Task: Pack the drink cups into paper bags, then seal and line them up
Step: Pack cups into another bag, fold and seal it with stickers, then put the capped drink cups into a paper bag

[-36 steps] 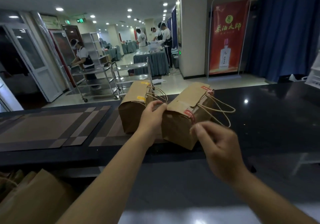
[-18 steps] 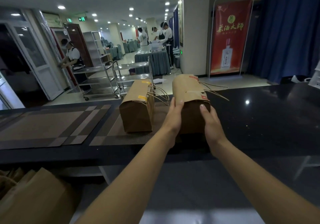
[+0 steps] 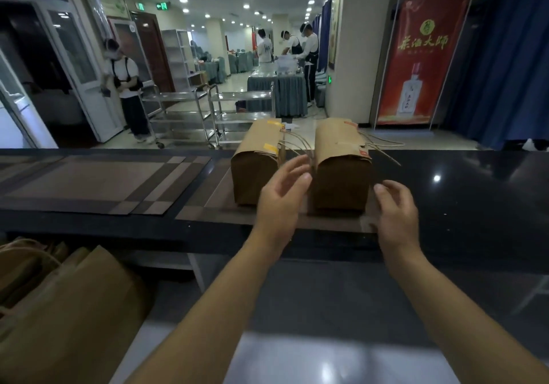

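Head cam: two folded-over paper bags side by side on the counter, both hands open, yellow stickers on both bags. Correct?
Not quite. Only the left bag has yellow stickers; the right bag carries red stickers, as the head view shows. The rest holds: both bags sit side by side on the counter, and the left hand and right hand are open.

Paper bags standing on the table (image 3: 460, 190): two, the left bag (image 3: 255, 172) and the right bag (image 3: 341, 175). Yellow stickers (image 3: 270, 146) on the left bag: two. Hands: two, left hand (image 3: 280, 196) and right hand (image 3: 396, 214). Steel trolleys: two, left trolley (image 3: 175, 107) and right trolley (image 3: 243, 107). People: four, one person by the door (image 3: 126, 86) and three workers at the far end (image 3: 292, 46). Red banner (image 3: 416, 62): one. Flat bags in the pile (image 3: 68, 309): number unclear.
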